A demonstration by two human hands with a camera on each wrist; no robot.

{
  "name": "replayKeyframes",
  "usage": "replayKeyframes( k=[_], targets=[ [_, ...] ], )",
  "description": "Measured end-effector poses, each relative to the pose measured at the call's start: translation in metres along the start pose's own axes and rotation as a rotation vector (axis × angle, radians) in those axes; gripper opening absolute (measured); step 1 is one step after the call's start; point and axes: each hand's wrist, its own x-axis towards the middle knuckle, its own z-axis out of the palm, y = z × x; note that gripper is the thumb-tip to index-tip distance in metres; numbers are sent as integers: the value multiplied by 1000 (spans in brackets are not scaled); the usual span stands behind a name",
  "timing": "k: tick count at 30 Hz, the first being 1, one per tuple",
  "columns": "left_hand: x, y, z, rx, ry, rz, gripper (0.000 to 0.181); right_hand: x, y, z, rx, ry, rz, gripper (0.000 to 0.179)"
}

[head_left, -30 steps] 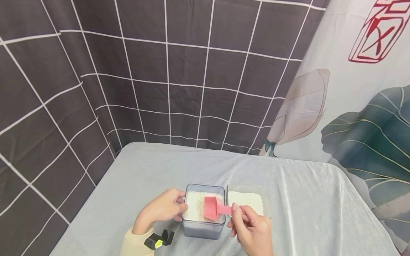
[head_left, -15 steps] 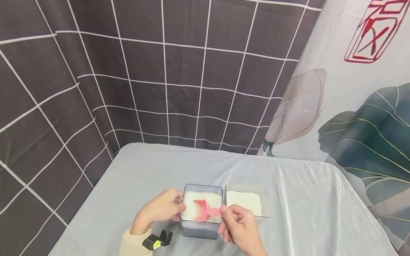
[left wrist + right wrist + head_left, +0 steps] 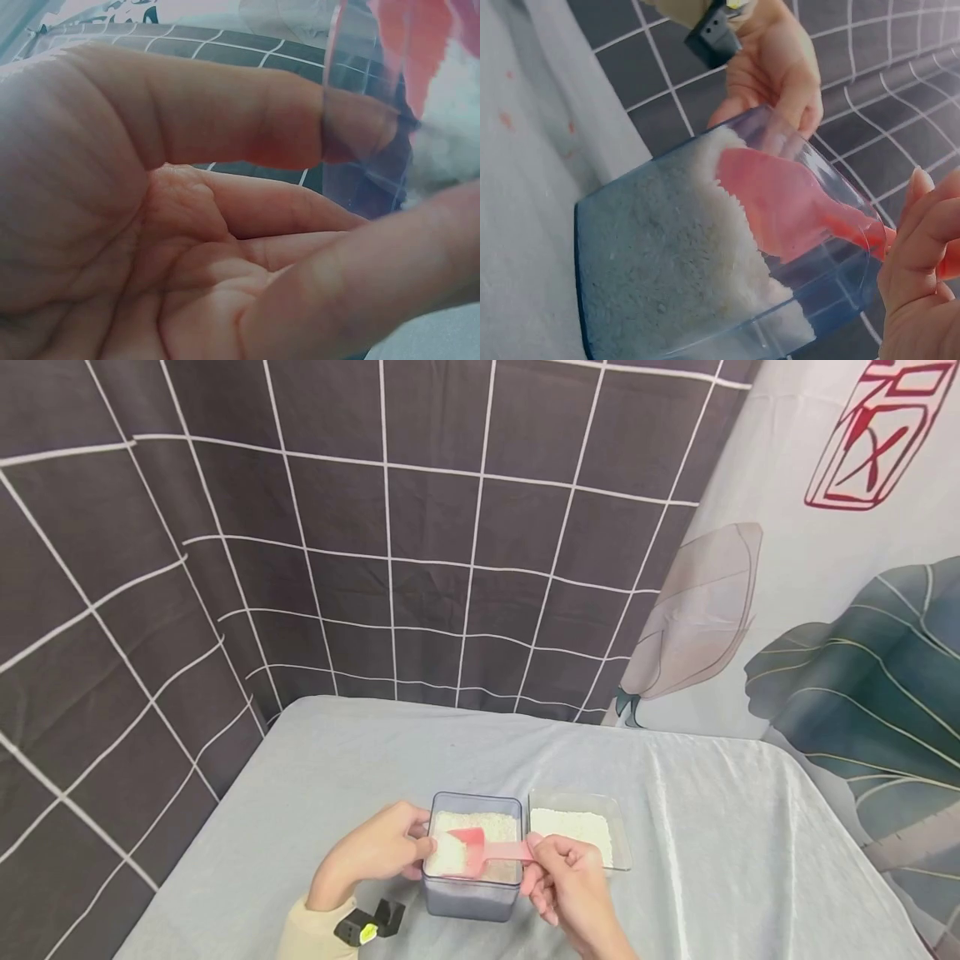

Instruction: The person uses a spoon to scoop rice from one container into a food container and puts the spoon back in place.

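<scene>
A clear bluish rice container (image 3: 470,902) stands upright on the cloth-covered table, with white rice (image 3: 660,240) visible through its wall. My left hand (image 3: 382,843) holds the container at its left side; in the left wrist view one fingertip (image 3: 360,127) shows through the clear plastic. With my right hand (image 3: 573,881) I pinch the handle of a pink scoop (image 3: 474,853) between thumb and fingers. The scoop's bowl is inside the container's mouth, and a white heap of rice fills it. In the right wrist view the scoop (image 3: 772,199) slopes down into the rice.
Right beside the container sits a shallow clear tray (image 3: 621,835) with white grains in it. A pale grey cloth (image 3: 390,752) covers the table. Dark gridded curtains (image 3: 435,585) hang behind and to the left, and a printed white curtain (image 3: 795,452) on the right.
The scoop has moved left and down into the rice, and its bowl now carries a heap. My right hand followed it left, then shifted slightly back right. The left hand stays on the container.
</scene>
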Motion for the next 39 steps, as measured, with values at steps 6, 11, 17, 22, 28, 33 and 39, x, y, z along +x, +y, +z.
replayKeyframes(
  k=[6, 11, 17, 22, 28, 33, 39],
  targets=[
    [-1, 1, -1, -4, -11, 13, 40, 5, -2, -9, 70, 21, 49, 29],
    [0, 2, -2, -23, -19, 18, 38, 7, -7, -18, 105, -4, 29, 27],
    [-1, 2, -1, -27, -7, -7, 42, 9, -14, -27, 109, 37, 10, 27],
    [-3, 1, -1, -8, 12, -21, 48, 9, -17, -31, 123, 56, -7, 25],
    [-3, 2, 0, -7, 21, -28, 49, 9, -19, -34, 134, 39, -17, 23],
    [-2, 3, 0, 0, 18, -25, 48, 9, -19, -37, 147, 32, -23, 25],
    [-1, 2, 0, 0, 10, -21, 47, 9, -20, -40, 172, 34, -21, 24]
  ],
)
